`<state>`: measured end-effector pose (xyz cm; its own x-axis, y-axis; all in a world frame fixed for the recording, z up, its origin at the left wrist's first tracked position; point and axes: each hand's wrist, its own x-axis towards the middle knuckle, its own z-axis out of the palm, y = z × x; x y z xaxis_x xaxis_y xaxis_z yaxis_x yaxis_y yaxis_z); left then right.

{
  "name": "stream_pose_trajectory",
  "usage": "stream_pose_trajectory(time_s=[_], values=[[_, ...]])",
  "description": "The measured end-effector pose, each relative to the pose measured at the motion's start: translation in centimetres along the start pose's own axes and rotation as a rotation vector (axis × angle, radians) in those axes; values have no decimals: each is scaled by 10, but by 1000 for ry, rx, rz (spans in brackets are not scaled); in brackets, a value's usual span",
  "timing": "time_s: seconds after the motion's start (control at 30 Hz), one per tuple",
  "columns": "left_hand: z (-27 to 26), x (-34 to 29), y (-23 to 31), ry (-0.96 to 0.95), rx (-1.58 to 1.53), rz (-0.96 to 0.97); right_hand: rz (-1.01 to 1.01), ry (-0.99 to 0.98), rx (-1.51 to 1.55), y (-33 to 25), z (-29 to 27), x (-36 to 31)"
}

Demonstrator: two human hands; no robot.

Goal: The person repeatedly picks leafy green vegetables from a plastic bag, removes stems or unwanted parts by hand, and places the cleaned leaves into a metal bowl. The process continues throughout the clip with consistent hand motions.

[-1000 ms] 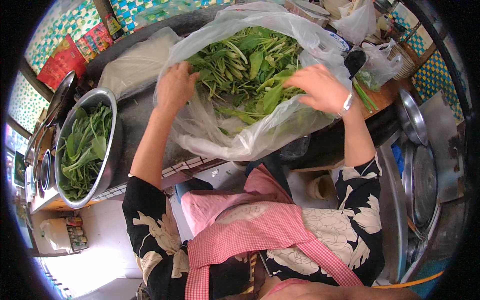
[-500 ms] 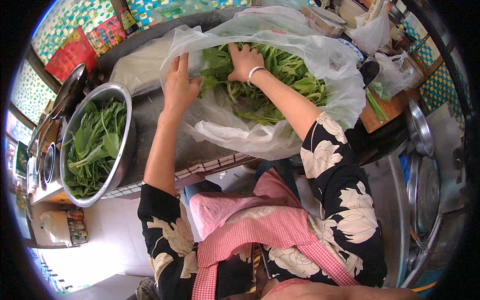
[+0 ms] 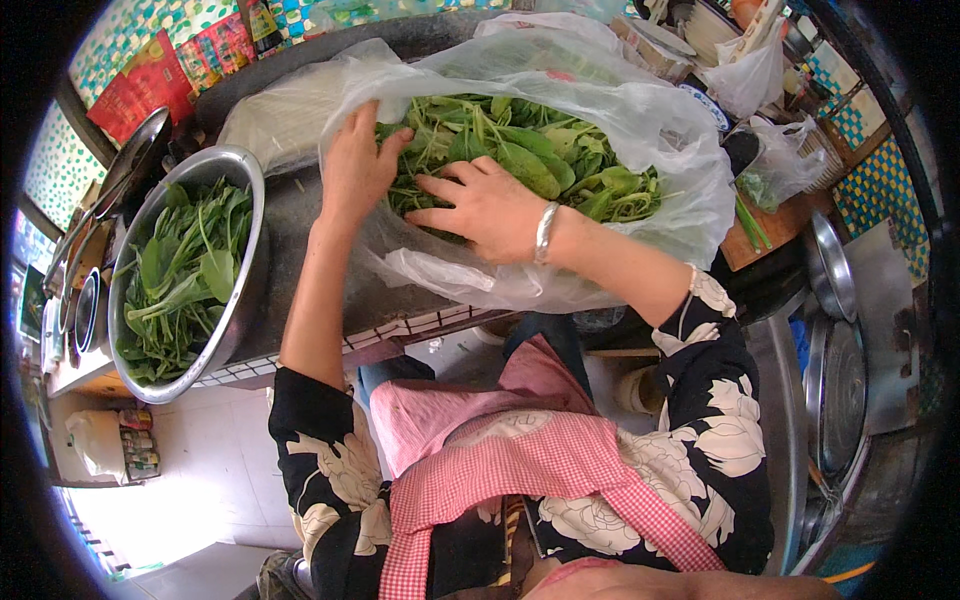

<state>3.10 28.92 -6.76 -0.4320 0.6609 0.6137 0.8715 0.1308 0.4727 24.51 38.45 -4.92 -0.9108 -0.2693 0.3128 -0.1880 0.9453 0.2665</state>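
Observation:
Leafy greens [image 3: 540,160] fill a large translucent plastic bag [image 3: 660,110], which lies spread wide on the dark counter. At the near left part of the leaves rests my right hand [image 3: 492,212], a silver bangle on its wrist and its fingers spread over the greens. My left hand [image 3: 358,165] presses at the bag's left edge with its thumb apart from the fingers; part of its fingers lies against the plastic. To the left, a big steel basin [image 3: 255,215] holds more loose greens [image 3: 190,280].
A wok [image 3: 140,160] and red packets [image 3: 145,90] stand beyond the basin. On the right are a wooden cutting board [image 3: 745,245] with green stalks, a small plastic bag [image 3: 785,160], and a metal bowl [image 3: 832,265]. A dark bottle [image 3: 262,28] stands at the back.
My right hand has moved nearer to me, from the back of the greens to their near side. The leaves have shifted and sit higher. My left hand stays at the bag's left edge.

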Motion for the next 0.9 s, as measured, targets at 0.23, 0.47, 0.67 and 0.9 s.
stream_pose_trajectory(time_s=[0.23, 0.47, 0.67, 0.9], values=[[6, -20, 12, -186, 212, 237, 442, -168, 497, 107, -28, -6], [-3, -24, 11, -273, 2, 113, 739, 80, 79, 145, -41, -23], [-8, 2, 4, -15, -557, -184, 592, -108, 180, 78, -12, -5], [-24, -18, 10, -20, -234, -103, 290, 165, 166, 9, -3, -30]])
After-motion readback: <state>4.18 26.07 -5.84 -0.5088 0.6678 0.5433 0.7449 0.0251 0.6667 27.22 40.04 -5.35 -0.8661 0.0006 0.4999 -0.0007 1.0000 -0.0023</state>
